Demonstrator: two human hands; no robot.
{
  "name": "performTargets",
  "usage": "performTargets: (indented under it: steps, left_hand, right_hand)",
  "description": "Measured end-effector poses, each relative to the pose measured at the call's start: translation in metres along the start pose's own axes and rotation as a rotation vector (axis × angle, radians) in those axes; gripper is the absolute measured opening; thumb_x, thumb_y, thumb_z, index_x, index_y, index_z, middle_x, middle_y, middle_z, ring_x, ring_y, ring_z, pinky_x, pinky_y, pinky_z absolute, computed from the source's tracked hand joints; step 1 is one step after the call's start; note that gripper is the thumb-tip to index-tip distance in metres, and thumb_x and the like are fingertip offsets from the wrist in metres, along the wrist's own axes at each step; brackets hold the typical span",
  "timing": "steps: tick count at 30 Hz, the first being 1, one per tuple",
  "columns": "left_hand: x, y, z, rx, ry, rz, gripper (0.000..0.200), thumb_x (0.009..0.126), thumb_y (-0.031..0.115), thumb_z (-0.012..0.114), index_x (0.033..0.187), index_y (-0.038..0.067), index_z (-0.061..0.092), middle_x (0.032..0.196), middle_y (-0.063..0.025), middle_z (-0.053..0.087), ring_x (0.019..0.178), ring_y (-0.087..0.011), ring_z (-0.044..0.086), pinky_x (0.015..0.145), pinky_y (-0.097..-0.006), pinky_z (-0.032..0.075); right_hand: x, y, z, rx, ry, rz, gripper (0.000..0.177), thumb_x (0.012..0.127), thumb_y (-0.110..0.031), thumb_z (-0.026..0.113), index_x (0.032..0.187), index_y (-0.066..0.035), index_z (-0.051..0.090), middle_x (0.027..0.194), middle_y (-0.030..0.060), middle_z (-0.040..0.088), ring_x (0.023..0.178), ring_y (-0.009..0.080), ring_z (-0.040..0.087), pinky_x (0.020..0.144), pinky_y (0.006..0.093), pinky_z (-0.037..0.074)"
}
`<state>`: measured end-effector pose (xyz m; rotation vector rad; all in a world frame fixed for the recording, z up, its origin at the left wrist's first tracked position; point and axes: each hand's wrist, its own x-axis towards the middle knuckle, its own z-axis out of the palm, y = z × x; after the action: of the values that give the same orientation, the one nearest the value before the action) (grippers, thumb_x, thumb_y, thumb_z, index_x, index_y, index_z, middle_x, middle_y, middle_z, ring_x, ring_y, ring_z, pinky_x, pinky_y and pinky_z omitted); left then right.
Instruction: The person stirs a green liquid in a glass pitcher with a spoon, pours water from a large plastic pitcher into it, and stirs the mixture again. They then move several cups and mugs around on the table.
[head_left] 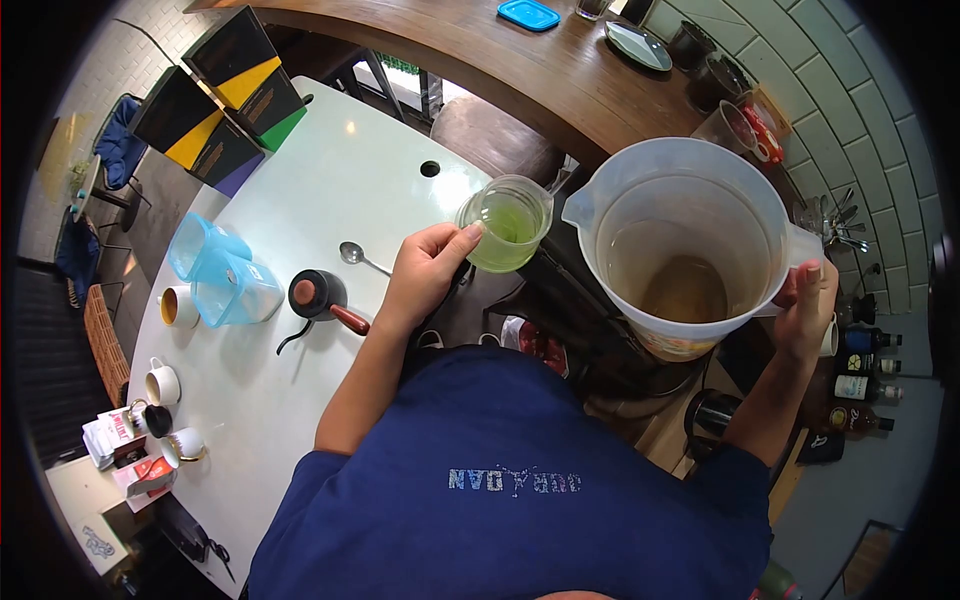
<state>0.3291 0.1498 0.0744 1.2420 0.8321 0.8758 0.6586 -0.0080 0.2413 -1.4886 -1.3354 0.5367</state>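
My left hand (428, 268) is closed around a glass jar (507, 232) with pale green liquid in it, thumb against its side. The jar is up in front of my chest, its mouth towards me. On the right, my right hand (808, 308) grips the handle of a large translucent plastic pitcher (622, 270). Some brownish tint shows at the pitcher's bottom, and its spout points left towards the jar. Both vessels are held in the air, close side by side.
A white table (250, 420) on the left bears a black gooseneck kettle (318, 294), a spoon (352, 253), a blue clear container (235, 290), several cups and black boxes (228, 60). A wooden counter (450, 35) runs across the back. Bottles (855, 388) stand at far right.
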Motion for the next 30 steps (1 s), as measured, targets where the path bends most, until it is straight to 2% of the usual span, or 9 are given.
performTargets:
  steps: [4,9,10,12,14,15,20,21,30]
  left_hand:
    - [0.0,0.0,0.001,0.011,-0.012,-0.028,0.037,0.093,0.026,0.061,0.065,0.002,0.056,0.059,0.0087,0.04,0.057,-0.0016,0.032,0.05,-0.0221,0.026]
    - [0.002,-0.003,0.002,0.044,-0.03,-0.008,0.038,0.093,0.027,0.061,0.065,0.002,0.055,0.059,0.0087,0.039,0.057,-0.0018,0.032,0.05,-0.0222,0.026]
    - [0.002,-0.004,0.002,0.045,-0.038,-0.006,0.039,0.093,0.027,0.061,0.064,0.003,0.054,0.059,0.0087,0.039,0.057,-0.0019,0.031,0.05,-0.0222,0.026]
    - [0.002,-0.006,0.001,0.044,-0.043,-0.005,0.039,0.093,0.028,0.061,0.064,0.003,0.054,0.059,0.0087,0.039,0.057,-0.002,0.031,0.05,-0.0222,0.026]
    - [0.002,-0.007,-0.001,0.068,-0.08,-0.037,0.031,0.094,0.025,0.059,0.075,0.001,0.063,0.065,0.0087,0.046,0.062,-0.0014,0.036,0.055,-0.0203,0.029]
    - [0.003,-0.009,-0.002,0.067,-0.077,-0.037,0.031,0.094,0.025,0.059,0.075,0.001,0.063,0.065,0.0087,0.046,0.062,-0.0014,0.036,0.055,-0.0203,0.029]
    - [0.006,-0.017,-0.002,0.098,-0.091,-0.043,0.031,0.094,0.026,0.059,0.078,0.0,0.065,0.068,0.0067,0.051,0.065,-0.0023,0.041,0.059,-0.0206,0.034]
    - [0.006,-0.018,-0.002,0.097,-0.091,-0.043,0.031,0.094,0.026,0.059,0.078,0.0,0.065,0.068,0.0067,0.051,0.065,-0.0023,0.041,0.059,-0.0206,0.034]
    - [0.005,-0.017,0.001,0.085,-0.081,-0.046,0.031,0.094,0.025,0.059,0.077,0.0,0.064,0.067,0.0074,0.049,0.064,-0.0019,0.039,0.058,-0.0204,0.032]
  right_hand:
    - [0.004,0.003,0.004,-0.057,0.009,-0.004,0.05,0.088,-0.053,0.059,0.081,-0.003,0.056,0.057,-0.0091,0.039,0.048,0.0001,0.028,0.045,0.0211,0.017]
    - [0.009,0.003,0.007,-0.176,0.026,-0.012,0.058,0.087,-0.057,0.056,0.088,0.0,0.061,0.056,-0.0092,0.039,0.048,-0.0002,0.028,0.045,0.0212,0.016]
    - [0.009,-0.001,0.009,-0.177,0.025,-0.011,0.058,0.087,-0.057,0.056,0.088,0.0,0.061,0.056,-0.0092,0.039,0.048,-0.0002,0.028,0.045,0.0212,0.016]
    - [0.011,-0.011,0.017,-0.155,0.023,0.019,0.05,0.088,-0.054,0.06,0.071,-0.007,0.051,0.056,-0.0082,0.038,0.052,0.0007,0.03,0.047,0.0204,0.019]
    - [0.012,-0.005,0.013,-0.173,0.015,0.011,0.053,0.088,-0.056,0.058,0.076,-0.004,0.055,0.056,-0.0086,0.037,0.05,0.0004,0.028,0.046,0.0212,0.017]
    - [0.012,-0.002,0.012,-0.192,0.01,0.005,0.057,0.087,-0.058,0.056,0.081,-0.001,0.058,0.055,-0.0089,0.036,0.048,0.0001,0.026,0.045,0.0219,0.015]
    - [0.014,-0.009,0.014,-0.172,-0.03,0.003,0.053,0.088,-0.055,0.058,0.077,-0.003,0.056,0.057,-0.0086,0.038,0.051,0.0005,0.028,0.047,0.0212,0.018]
    - [0.015,-0.01,0.013,-0.147,-0.05,0.01,0.05,0.088,-0.051,0.061,0.077,-0.003,0.057,0.059,-0.0085,0.04,0.053,0.0004,0.031,0.049,0.0198,0.02]
    - [0.015,-0.012,0.007,-0.19,-0.033,0.065,0.049,0.087,-0.05,0.062,0.076,-0.003,0.057,0.061,-0.0084,0.041,0.055,0.001,0.033,0.05,0.0198,0.022]
